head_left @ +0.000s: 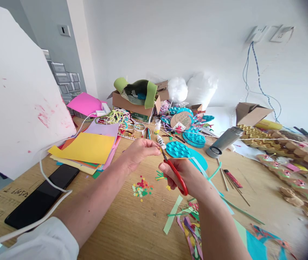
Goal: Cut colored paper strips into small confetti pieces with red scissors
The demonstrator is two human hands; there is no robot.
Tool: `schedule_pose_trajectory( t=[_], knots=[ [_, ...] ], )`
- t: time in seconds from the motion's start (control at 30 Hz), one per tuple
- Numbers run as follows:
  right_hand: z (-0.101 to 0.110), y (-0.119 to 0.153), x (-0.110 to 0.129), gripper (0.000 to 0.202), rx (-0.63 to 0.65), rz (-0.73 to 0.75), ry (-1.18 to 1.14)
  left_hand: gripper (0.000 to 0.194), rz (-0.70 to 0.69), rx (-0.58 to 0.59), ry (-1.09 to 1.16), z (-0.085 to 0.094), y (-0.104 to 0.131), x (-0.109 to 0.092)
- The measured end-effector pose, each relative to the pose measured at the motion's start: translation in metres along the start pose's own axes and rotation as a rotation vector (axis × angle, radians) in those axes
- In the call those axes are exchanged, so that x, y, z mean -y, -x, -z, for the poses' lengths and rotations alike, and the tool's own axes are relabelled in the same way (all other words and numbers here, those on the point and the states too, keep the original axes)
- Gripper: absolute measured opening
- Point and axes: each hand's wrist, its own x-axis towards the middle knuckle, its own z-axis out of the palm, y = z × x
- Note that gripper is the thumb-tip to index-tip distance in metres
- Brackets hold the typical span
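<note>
My right hand (179, 175) is closed round the red handles of a pair of scissors (178, 177), whose blades point away toward my left fingertips. In a pinch, my left hand (142, 153) holds a tiny yellowish piece of paper (159, 148) at the scissor tips; most of it is hidden by the fingers. Below the hands lies a scatter of small paper dots (142, 187) in red, green, yellow and pale green. Thin green paper strips (159, 176) rest beside my right fingers. A white glue bottle (161, 142) lies just beyond the blades.
Coloured paper sheets (86, 148) and a black phone (42, 195) with a white cable are on the left. Blue egg-tray pieces (178, 149), a metal flask (224, 142) and a red cutter (233, 178) lie to the right. Paper scraps (190, 231) sit near my right forearm.
</note>
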Motion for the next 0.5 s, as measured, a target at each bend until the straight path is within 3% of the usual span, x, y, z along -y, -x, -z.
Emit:
schedule_pose_trajectory(
  t=[0.17, 0.5],
  knots=[
    [0.0001, -0.0001, 0.0009, 0.049, 0.011, 0.049, 0.001, 0.008, -0.002, -0.055, 0.058, -0.0016, -0.0008, 0.0016],
    [0.0017, -0.0014, 0.0017, 0.051, -0.003, 0.078, 0.043, 0.011, 0.006, -0.043, 0.075, -0.0015, -0.0025, 0.0043]
  ],
)
